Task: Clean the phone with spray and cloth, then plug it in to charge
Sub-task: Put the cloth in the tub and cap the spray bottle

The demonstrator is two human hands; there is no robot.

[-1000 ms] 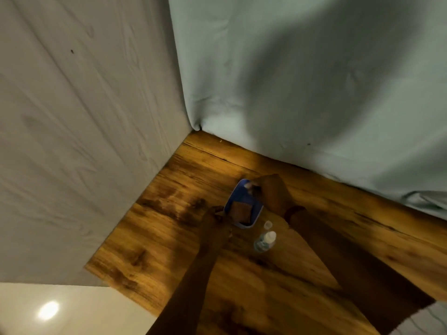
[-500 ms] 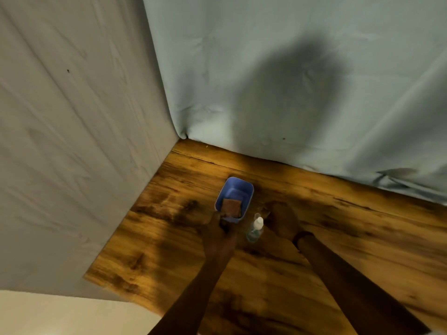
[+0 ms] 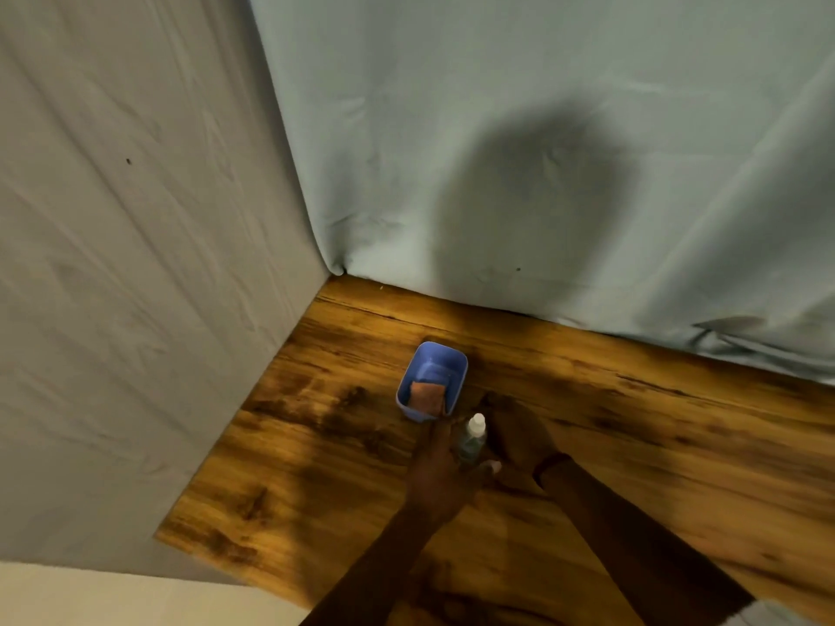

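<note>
A small spray bottle (image 3: 473, 435) with a white cap stands upright on the wooden table (image 3: 632, 436) between my two hands. My left hand (image 3: 439, 463) is against the bottle's left side, its thumb curled round the base in front. Just right of the bottle, my right hand (image 3: 515, 438) rests on the table with fingers pointing away from me and holds nothing that I can see. A brown cloth (image 3: 427, 396) lies folded in a small blue tub (image 3: 454, 370) just beyond my left hand. The phone is not in view. The hands are in deep shadow.
A grey panel (image 3: 135, 309) walls off the table's left side, and a pale blue sheet (image 3: 542, 151) hangs along the back edge. The table's front left corner (image 3: 162, 533) ends above a pale floor.
My left hand has left the tub's near rim and moved right to the bottle. My right hand came back from the tub and settled beside the bottle. The camera has tilted.
</note>
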